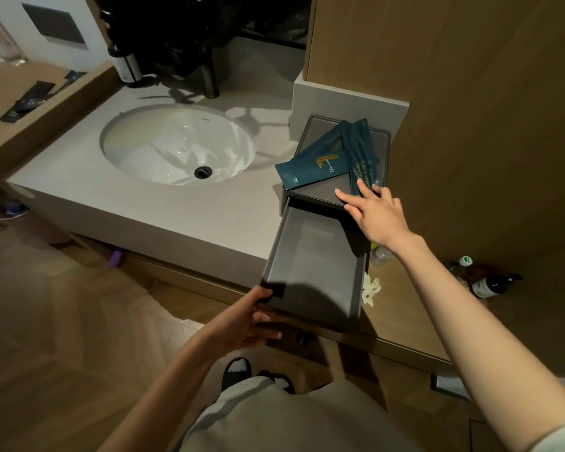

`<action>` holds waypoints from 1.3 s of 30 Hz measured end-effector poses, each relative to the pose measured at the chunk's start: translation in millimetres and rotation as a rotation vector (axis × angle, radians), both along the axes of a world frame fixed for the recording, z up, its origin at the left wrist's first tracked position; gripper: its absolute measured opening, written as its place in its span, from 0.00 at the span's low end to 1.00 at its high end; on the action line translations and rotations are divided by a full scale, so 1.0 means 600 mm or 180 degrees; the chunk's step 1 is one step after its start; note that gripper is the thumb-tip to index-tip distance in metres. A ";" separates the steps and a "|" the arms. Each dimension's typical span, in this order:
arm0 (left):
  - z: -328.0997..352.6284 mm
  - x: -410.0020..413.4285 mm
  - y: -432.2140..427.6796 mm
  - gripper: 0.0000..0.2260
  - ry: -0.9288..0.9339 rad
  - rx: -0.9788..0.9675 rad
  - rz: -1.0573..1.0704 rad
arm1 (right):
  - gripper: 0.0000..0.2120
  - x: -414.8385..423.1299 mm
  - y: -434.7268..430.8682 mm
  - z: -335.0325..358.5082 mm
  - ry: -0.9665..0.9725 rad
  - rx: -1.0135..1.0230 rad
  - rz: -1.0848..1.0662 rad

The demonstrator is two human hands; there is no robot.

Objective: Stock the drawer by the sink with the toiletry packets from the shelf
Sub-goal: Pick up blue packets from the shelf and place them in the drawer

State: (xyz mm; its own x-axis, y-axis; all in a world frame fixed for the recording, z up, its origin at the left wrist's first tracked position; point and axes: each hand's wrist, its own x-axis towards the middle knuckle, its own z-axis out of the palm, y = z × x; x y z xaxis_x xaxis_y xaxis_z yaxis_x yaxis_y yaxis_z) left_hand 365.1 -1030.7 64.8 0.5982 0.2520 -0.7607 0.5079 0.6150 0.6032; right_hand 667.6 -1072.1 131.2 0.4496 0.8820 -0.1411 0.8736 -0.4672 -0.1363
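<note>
Two arms: outstretched.
Left hand [252,318]: gripping drawer [313,272] front, 7 o'clock.
Right hand [375,213]: flat, unclenched, touching packets [313,161], 1 o'clock.

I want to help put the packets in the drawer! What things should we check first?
1. Drawer pulled open: ok.
2. Room inside it: ok, nothing seen in it.
3. Left hand holding the drawer front: ok.
4. Right hand gripping the narrow packet: not ok, straight fingers only touch its end.
5. Wide packet lying fully on the box top: not ok, a corner sticks out past the edge.
6. Shelf emptied of packets: not ok, dark packets lie there.
</note>
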 end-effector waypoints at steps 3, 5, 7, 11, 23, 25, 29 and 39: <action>0.011 -0.005 -0.004 0.21 0.0094 0.0037 0.0012 | 0.20 -0.002 0.000 0.000 0.0007 0.0007 -0.0025; 0.024 -0.004 -0.001 0.21 0.0137 0.0167 -0.0118 | 0.20 -0.004 0.000 0.000 -0.0002 0.0017 -0.0040; 0.034 -0.004 0.007 0.23 0.0262 0.0453 -0.0331 | 0.20 -0.004 -0.001 0.001 0.0008 0.0036 -0.0057; 0.039 -0.011 0.042 0.27 0.0581 0.1535 -0.0664 | 0.20 -0.007 0.000 0.006 0.0005 0.0018 -0.0066; 0.147 0.173 0.205 0.17 -0.0275 0.3536 0.0005 | 0.21 -0.005 0.010 0.036 0.0259 0.0751 -0.0355; 0.152 0.221 0.224 0.17 -0.0362 0.4001 -0.0162 | 0.21 -0.005 0.014 0.034 0.0273 0.0977 -0.0529; 0.140 0.292 0.245 0.24 -0.0115 0.4680 -0.0915 | 0.22 -0.002 0.031 0.032 0.0381 0.1180 -0.0920; 0.113 0.336 0.266 0.36 0.0169 0.5045 -0.1616 | 0.29 -0.002 0.068 0.027 0.0358 0.0891 -0.1218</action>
State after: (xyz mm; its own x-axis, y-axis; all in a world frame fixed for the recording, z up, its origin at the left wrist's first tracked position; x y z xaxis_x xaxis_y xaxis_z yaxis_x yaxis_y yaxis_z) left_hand 566.8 -871.0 132.8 0.8390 0.5438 0.0214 0.4904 -0.7725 0.4033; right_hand 666.4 -1031.2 147.3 0.7446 0.6674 0.0114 0.6189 -0.6839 -0.3863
